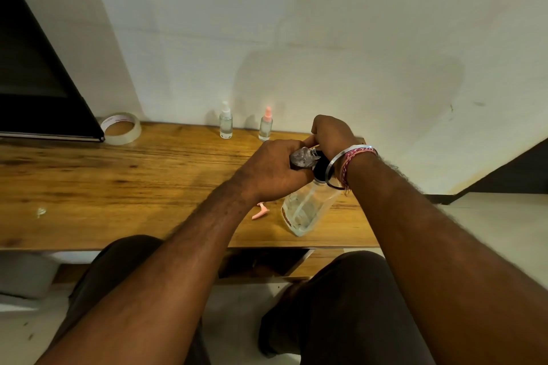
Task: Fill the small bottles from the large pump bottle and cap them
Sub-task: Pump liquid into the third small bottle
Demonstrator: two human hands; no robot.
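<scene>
Both forearms reach forward over the wooden table (pixel 118 187). The left hand (pixel 272 170) curls round a small bottle (pixel 302 158), tilted at the black pump head (pixel 321 167) of the large pump bottle (pixel 308 207), which stands near the table's front edge. The right hand (pixel 332 133), fingers bent, grips over the pump top. Two capped small bottles (pixel 226 124) stand by the wall; a pink cap (pixel 261 210) lies beside the large bottle.

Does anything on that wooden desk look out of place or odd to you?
One thing: a small pink plastic piece lies loose on the wooden desk, beside the large clear pump bottle. It matches the pink top of a small clear bottle by the wall.
</scene>
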